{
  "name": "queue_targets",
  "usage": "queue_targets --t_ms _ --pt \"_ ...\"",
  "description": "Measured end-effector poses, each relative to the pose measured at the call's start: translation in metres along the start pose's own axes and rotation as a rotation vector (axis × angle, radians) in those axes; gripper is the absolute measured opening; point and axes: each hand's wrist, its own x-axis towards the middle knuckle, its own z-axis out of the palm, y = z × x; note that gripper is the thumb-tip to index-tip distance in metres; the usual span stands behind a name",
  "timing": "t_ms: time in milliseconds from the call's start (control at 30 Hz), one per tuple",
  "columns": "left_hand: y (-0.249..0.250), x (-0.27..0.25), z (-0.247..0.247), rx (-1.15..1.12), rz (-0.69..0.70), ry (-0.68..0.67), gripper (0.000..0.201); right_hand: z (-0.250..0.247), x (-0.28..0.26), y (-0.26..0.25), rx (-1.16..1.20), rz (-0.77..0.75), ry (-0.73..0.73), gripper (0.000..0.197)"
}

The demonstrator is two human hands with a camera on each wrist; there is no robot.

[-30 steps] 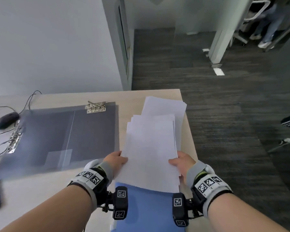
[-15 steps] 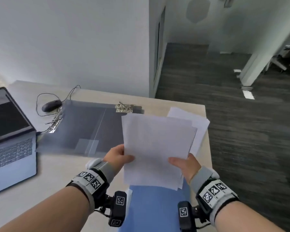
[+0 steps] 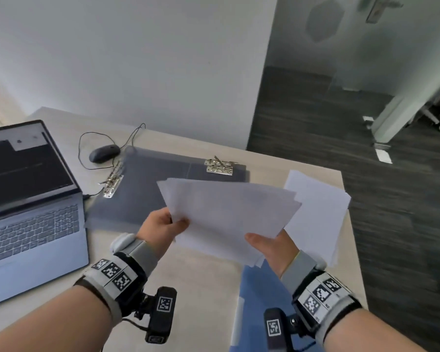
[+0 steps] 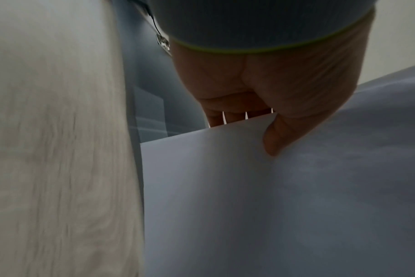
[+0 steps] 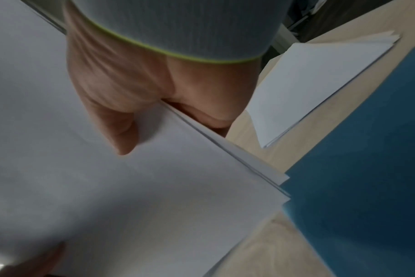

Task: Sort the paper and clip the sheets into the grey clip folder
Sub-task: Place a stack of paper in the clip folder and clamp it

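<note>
A stack of white sheets [image 3: 229, 217] is held above the table, tilted to the left. My left hand [image 3: 167, 226] pinches its left edge, thumb [image 4: 276, 138] on top and fingers underneath. My right hand [image 3: 269, 246] pinches the near right corner, thumb [image 5: 125, 135] on top. The open grey clip folder [image 3: 142, 189] lies flat behind the sheets, with one metal clip [image 3: 219, 166] at its far edge and another clip [image 3: 112, 180] at its left edge. More white sheets [image 3: 318, 212] lie on the table to the right.
An open laptop [image 3: 28, 212] sits at the left. A black wired mouse [image 3: 104, 153] lies beyond the grey folder. A blue folder [image 3: 259, 313] lies at the near table edge. The table [image 3: 203, 288] ends just right of the loose sheets, with dark floor beyond.
Both hands have lifted the stack off the table and swung it left toward the grey folder, turning it anticlockwise. The head view has panned left, bringing the laptop into sight.
</note>
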Motion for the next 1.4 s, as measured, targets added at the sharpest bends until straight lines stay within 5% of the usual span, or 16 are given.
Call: queue_targets --t_ms 200,333,533,733,867,1067,1400 --pt "-0.018 0.007 -0.028 0.025 -0.087 -0.139 0.033 0.040 -0.007 0.008 -0.078 0.035 -0.061 0.036" --pt "-0.018 0.018 -0.031 0.107 -0.050 -0.222 0.011 0.052 -0.004 0.008 -0.033 0.079 0.036 0.034" --pt "-0.028 0.030 -0.033 0.173 -0.065 -0.304 0.013 0.057 0.002 0.020 -0.089 0.140 0.122 0.028" --pt "-0.031 0.054 -0.028 0.214 -0.177 -0.249 0.026 0.063 0.017 0.010 0.001 0.157 0.161 0.016" --pt "-0.036 0.084 -0.024 0.345 -0.329 -0.251 0.015 0.066 0.049 0.012 0.157 0.200 0.234 0.027" --pt "-0.065 0.130 -0.014 0.504 -0.544 -0.287 0.036 0.070 0.103 0.036 0.053 0.305 0.255 0.020" --pt "-0.073 0.180 0.003 0.405 -0.641 -0.170 0.023 0.064 0.175 0.040 -0.032 0.321 0.310 0.024"
